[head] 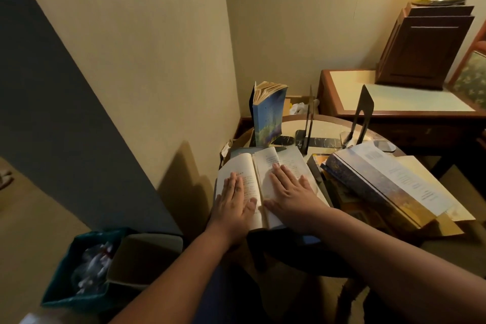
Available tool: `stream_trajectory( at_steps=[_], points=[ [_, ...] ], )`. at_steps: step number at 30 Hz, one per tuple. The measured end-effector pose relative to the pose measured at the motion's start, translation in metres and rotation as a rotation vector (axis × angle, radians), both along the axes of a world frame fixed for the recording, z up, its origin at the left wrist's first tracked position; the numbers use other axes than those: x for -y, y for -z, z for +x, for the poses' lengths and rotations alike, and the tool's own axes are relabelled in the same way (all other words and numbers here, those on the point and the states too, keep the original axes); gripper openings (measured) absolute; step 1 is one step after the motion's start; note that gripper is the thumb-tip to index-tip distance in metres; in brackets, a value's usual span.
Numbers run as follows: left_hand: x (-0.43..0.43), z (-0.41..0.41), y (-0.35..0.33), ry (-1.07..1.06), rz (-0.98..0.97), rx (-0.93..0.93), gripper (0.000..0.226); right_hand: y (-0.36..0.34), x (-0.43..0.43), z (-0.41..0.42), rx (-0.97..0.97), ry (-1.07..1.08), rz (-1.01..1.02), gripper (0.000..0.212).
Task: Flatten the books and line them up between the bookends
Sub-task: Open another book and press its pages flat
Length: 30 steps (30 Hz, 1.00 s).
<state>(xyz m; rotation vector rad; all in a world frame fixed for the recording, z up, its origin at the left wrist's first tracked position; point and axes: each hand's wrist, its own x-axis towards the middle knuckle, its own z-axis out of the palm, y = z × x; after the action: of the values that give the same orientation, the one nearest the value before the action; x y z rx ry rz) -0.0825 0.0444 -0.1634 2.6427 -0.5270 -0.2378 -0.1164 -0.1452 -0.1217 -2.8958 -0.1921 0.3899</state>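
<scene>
Open book [285, 156] is lying at 8 o'clock on table [326, 126]. Left hand [232, 202] and right hand [292, 194] are pressing its pages flat, fingers straight, grasping nothing. First bookend [308, 118] is standing at 12, second bookend [364, 110] at 1, blue book [268, 116] at 11.

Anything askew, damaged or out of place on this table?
The upright blue book stands left of the two bookends, not between them, its top pages fanned and curled. The pile of books at right lies crooked. The left hand and right hand press the open book flat.
</scene>
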Motion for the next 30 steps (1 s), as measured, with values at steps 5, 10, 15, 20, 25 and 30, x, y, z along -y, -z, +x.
stream_trajectory(
  at_steps=[5,10,15,20,25,30],
  points=[
    [0.008,0.027,-0.017,-0.002,0.036,-0.051,0.072,0.005,-0.003,-0.001,0.012,0.019,-0.022,0.079],
    [0.024,0.074,-0.030,-0.079,0.022,-0.087,0.074,0.011,-0.001,0.000,0.023,0.043,-0.013,0.081],
    [0.037,0.095,-0.031,-0.109,0.006,-0.084,0.073,0.014,0.001,0.001,0.017,0.067,-0.007,0.080],
    [0.033,0.071,-0.028,0.040,0.096,0.015,0.072,0.018,0.003,0.001,0.053,0.046,0.010,0.076],
    [0.014,0.013,-0.015,0.105,0.082,0.022,0.070,0.016,0.004,-0.001,0.053,0.027,0.018,0.073],
    [-0.002,-0.031,-0.011,0.110,0.078,0.030,0.072,0.016,0.004,-0.001,0.046,0.027,0.019,0.074]
  ],
)
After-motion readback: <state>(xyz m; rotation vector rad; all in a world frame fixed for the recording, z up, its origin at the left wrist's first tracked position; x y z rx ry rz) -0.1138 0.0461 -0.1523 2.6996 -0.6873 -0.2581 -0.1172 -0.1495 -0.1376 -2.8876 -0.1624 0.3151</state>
